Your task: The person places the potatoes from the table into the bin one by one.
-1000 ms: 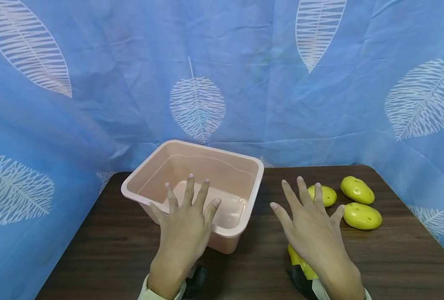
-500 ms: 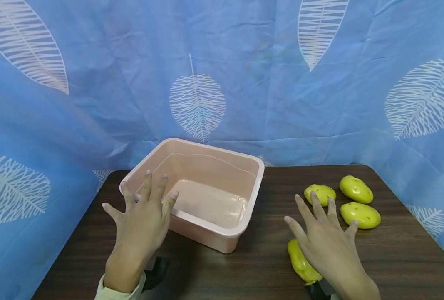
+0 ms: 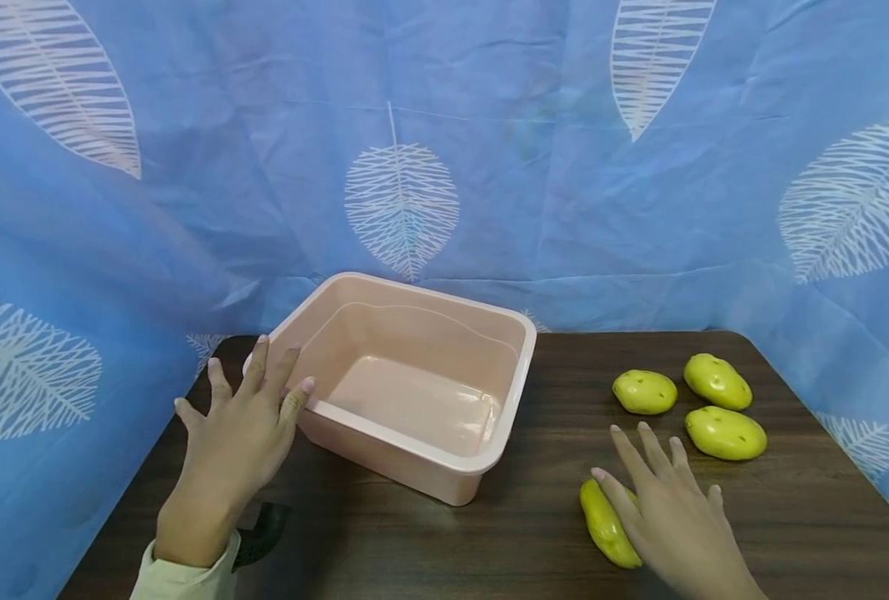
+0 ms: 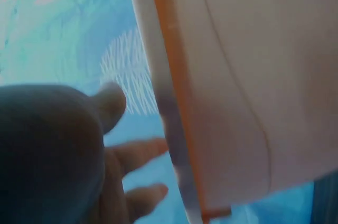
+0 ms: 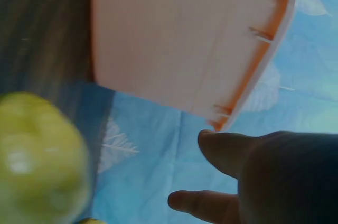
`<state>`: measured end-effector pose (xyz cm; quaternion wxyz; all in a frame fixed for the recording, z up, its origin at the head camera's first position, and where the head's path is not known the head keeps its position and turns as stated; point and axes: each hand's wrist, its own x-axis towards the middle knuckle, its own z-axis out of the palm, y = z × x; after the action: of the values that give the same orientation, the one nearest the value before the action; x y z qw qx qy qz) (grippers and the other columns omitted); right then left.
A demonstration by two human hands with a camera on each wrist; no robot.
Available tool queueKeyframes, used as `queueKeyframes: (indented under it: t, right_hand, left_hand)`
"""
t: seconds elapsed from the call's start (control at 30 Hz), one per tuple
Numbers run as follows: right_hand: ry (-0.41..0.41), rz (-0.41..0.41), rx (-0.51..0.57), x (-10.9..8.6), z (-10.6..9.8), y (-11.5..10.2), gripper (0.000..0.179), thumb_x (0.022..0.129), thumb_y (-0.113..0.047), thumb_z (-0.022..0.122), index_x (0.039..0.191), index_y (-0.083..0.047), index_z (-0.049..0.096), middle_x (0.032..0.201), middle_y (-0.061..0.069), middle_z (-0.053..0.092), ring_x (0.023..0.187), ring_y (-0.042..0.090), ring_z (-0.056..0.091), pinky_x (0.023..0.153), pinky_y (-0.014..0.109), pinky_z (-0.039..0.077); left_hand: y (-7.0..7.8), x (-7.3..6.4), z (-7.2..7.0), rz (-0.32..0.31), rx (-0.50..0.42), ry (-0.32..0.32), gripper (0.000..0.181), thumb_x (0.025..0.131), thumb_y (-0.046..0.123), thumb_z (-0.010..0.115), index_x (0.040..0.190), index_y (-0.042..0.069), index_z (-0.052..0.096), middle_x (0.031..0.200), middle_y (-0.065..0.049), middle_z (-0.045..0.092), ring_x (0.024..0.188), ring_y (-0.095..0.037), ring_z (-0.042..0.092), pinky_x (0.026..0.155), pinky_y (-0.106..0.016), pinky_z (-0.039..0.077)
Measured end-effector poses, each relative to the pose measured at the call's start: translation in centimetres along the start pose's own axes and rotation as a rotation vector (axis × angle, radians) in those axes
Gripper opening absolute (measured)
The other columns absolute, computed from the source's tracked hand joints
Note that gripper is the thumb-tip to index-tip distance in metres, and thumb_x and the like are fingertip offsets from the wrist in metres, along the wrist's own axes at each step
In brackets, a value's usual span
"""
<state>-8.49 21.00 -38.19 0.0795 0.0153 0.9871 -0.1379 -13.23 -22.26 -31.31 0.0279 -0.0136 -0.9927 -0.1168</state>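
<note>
A pink plastic basin stands on the dark wooden table, and nothing lies in it. My left hand, fingers spread, is at the basin's left front corner; whether it touches the rim I cannot tell. To the right, my right hand hovers with fingers spread beside a glossy yellow-green potato-like thing, partly covering it. That thing looms large and blurred in the right wrist view. Behind the right hand lie three similar ones: a left one, a back one and a right one.
The dark wooden table has rounded far corners. A blue cloth with white leaf prints hangs behind it and at both sides. A black strap piece shows at my left wrist.
My left hand has moved left, from in front of the basin to its left corner. My right hand has moved right and nearer, uncovering more of the yellow-green things.
</note>
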Motion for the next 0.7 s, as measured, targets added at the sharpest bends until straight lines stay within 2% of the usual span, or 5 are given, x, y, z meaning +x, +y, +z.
queueKeyframes:
  t: [0.2, 0.37, 0.53, 0.7]
  right_hand:
    - [-0.087, 0.022, 0.043, 0.0, 1.4, 1.3, 0.087, 0.106, -0.071, 0.028, 0.166, -0.008, 0.022, 0.167, 0.038, 0.013, 0.145, 0.072, 0.011, 0.096, 0.092, 0.027]
    - [-0.073, -0.005, 0.078, -0.4, 2.4, 1.5, 0.084, 0.108, -0.065, 0.032, 0.165, -0.004, 0.024, 0.167, 0.038, 0.013, 0.145, 0.071, 0.016, 0.097, 0.087, 0.036]
    - [-0.081, 0.012, 0.108, -0.7, 3.0, 1.7, 0.084, 0.108, -0.063, 0.037, 0.165, -0.003, 0.023, 0.168, 0.038, 0.011, 0.146, 0.067, 0.023, 0.097, 0.081, 0.042]
    - [-0.08, 0.018, 0.15, -0.9, 3.6, 1.8, 0.084, 0.107, -0.061, 0.043, 0.165, -0.004, 0.022, 0.169, 0.035, 0.011, 0.144, 0.065, 0.033, 0.096, 0.078, 0.046]
  left_hand:
    - [-2.5, 0.8, -0.3, 0.075, -0.029, -0.016, 0.067, 0.11, 0.062, 0.027, 0.168, 0.028, 0.021, 0.177, -0.016, 0.002, 0.151, -0.069, -0.001, 0.104, -0.094, 0.006]
    - [-4.1, 1.5, -0.3, 0.108, -0.059, -0.004, 0.068, 0.108, 0.064, 0.035, 0.167, 0.032, 0.024, 0.178, -0.01, 0.002, 0.152, -0.068, 0.006, 0.104, -0.092, 0.012]
    - [-5.8, 2.4, -0.1, 0.161, -0.081, 0.029, 0.068, 0.106, 0.061, 0.045, 0.166, 0.033, 0.027, 0.178, -0.006, 0.005, 0.154, -0.064, 0.01, 0.106, -0.089, 0.014]
    - [-7.3, 3.4, 0.5, 0.215, -0.193, 0.068, 0.065, 0.105, 0.053, 0.057, 0.163, 0.033, 0.036, 0.178, -0.002, 0.012, 0.158, -0.056, 0.012, 0.109, -0.09, 0.011]
